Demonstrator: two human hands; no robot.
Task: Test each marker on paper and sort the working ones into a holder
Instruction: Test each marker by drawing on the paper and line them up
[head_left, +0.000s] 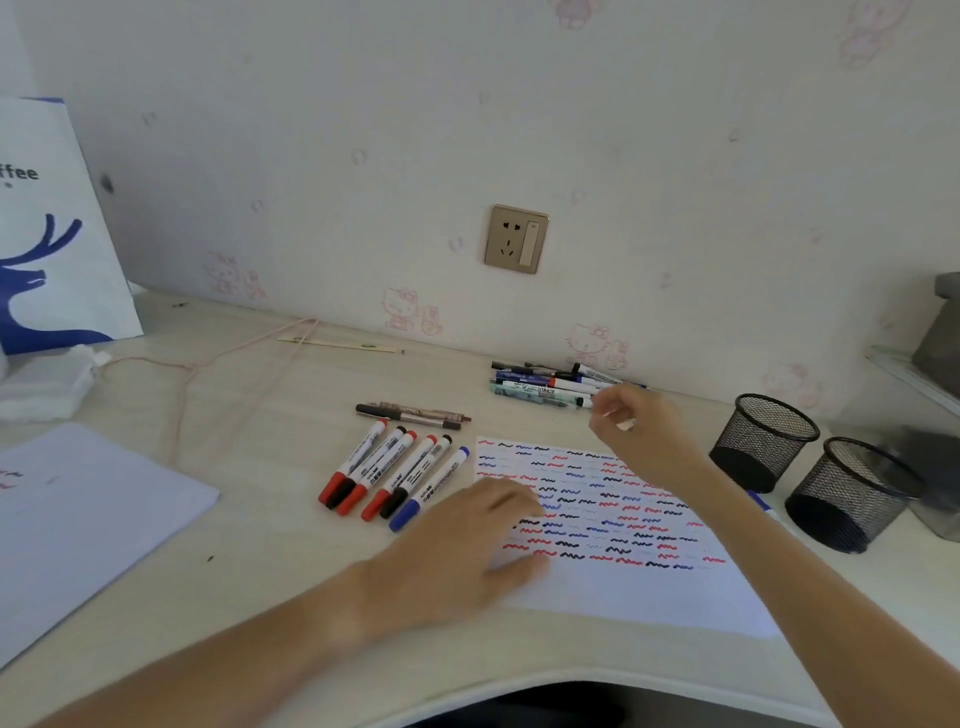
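The left hand (467, 540) lies nearest, fingers spread flat on the near-left part of the test sheet (613, 519), pinning it to the desk (291, 519). That is worth keeping: a sheet that slides spoils a stroke, so the palm should stay low and off the fresh ink. The sheet is nearly full of red, blue and black squiggles; only the strip at its 6 o'clock edge is bare, so the next mark belongs there.

At the sheet's 9 o'clock six capped markers (395, 475) lie in a row. At its 3 o'clock stand two mesh holders (810, 467), with a blue-capped marker (759, 501) on the desk just beside them.

Farther out, at 12 o'clock, the right hand (631, 423) hovers with fingers curled, apparently pinching something small and pale; blur hides what. It is just beside the pile of pens (550, 384) against the wall (519, 130), likely picking the next candidate. Best to lift one pen cleanly by its barrel, without dragging its neighbours.
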